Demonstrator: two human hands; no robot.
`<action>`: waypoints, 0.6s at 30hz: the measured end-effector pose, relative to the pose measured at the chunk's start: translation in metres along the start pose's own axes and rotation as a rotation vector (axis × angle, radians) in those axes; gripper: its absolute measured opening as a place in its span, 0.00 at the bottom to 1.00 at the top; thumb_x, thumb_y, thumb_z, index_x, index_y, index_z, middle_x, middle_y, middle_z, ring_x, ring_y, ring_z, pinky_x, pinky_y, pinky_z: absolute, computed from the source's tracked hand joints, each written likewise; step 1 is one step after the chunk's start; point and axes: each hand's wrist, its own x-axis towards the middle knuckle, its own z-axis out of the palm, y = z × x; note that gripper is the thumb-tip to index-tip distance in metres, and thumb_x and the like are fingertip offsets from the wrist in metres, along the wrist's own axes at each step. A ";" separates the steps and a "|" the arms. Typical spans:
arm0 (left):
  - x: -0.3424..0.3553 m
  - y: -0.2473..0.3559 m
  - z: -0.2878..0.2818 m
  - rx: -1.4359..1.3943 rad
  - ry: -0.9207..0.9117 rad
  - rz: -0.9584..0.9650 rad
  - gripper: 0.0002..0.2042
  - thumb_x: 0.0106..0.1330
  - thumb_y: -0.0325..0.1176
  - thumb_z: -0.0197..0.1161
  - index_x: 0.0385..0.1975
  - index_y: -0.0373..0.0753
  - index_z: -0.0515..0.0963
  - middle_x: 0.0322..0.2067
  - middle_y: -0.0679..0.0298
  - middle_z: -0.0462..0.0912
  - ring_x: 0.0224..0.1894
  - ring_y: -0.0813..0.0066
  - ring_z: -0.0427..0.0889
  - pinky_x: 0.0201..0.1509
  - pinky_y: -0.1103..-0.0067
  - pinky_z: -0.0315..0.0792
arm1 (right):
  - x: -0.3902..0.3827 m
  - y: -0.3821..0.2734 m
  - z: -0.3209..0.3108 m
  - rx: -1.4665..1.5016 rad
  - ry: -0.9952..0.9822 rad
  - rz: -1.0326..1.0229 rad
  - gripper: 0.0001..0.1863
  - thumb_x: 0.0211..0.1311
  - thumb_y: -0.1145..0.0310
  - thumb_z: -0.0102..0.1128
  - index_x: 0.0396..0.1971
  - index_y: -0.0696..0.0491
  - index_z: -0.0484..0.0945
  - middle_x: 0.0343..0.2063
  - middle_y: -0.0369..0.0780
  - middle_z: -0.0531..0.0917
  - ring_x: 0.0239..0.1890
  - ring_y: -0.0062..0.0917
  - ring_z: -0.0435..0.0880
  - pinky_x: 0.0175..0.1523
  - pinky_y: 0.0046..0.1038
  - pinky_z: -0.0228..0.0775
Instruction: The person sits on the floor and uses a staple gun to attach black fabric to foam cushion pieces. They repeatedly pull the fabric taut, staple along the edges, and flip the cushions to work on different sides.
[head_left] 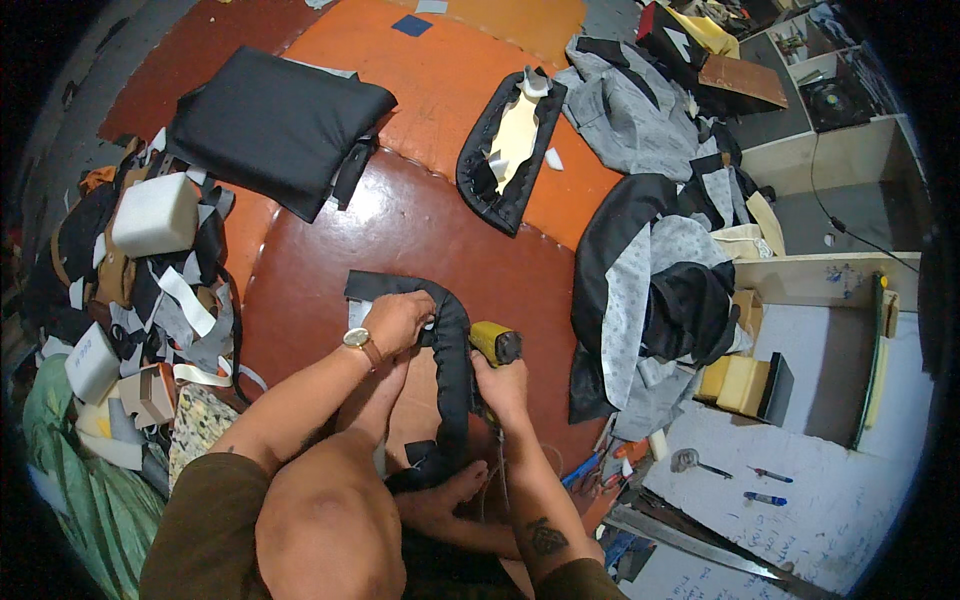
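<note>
A board with a tan back face (pixel 412 392) stands between my legs, its edge wrapped in gathered black upholstery material (pixel 453 375). My left hand (pixel 398 322), a watch on its wrist, pinches and presses the folded material near the upper corner. In my right hand (pixel 500 385) is a tool with a yellow head (pixel 492 343), apparently a staple gun, with a thin hose or cord hanging below. Its head is right beside the padded edge; I cannot tell whether they touch. My bare foot (pixel 450 497) rests by the lower end of the piece.
A black padded panel (pixel 275 125) lies at the far left. Another black-edged piece (pixel 515 150) lies at the far middle. Fabric piles up at right (pixel 650 290); foam blocks and scraps (pixel 155 215) heap at left. Pens (pixel 765 498) and hand tools (pixel 600 470) lie at lower right.
</note>
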 end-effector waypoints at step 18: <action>-0.058 0.009 0.025 0.346 -0.229 0.044 0.29 0.72 0.39 0.60 0.72 0.39 0.68 0.73 0.64 0.67 0.53 0.61 0.83 0.52 0.64 0.78 | -0.011 -0.012 -0.005 0.280 -0.330 0.092 0.13 0.66 0.63 0.68 0.38 0.60 0.82 0.24 0.36 0.84 0.26 0.23 0.82 0.33 0.31 0.73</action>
